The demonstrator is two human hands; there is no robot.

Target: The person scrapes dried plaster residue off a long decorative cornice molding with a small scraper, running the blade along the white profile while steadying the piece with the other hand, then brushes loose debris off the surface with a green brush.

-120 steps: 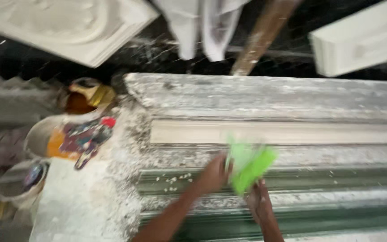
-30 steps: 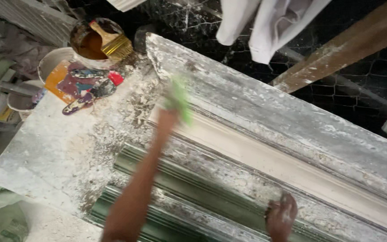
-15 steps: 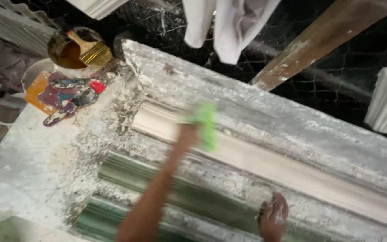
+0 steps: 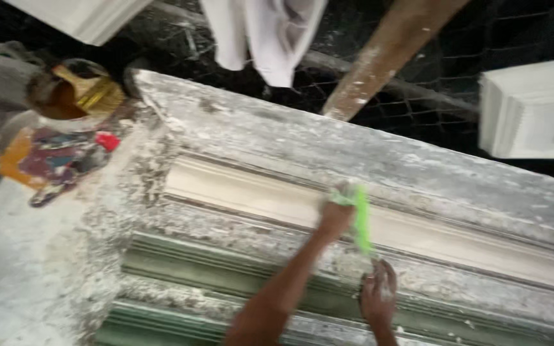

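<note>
My left hand grips a bright green scraper and presses it against the pale cream channel of a long plaster-caked moulding form. My right hand, dusted white, rests with fingers spread on the lower ridges of the form, just below the scraper. Green ribbed strips run along the form's near side.
At the upper left stand a tin of brown liquid with a brush and a pile of colourful rags in a bucket. White cloth hangs above. A wooden beam leans at the back; a white cast block sits at right.
My left hand has slid the green scraper rightward along the cream channel, away from the form's left end. My right hand has stayed on the lower ridges.
</note>
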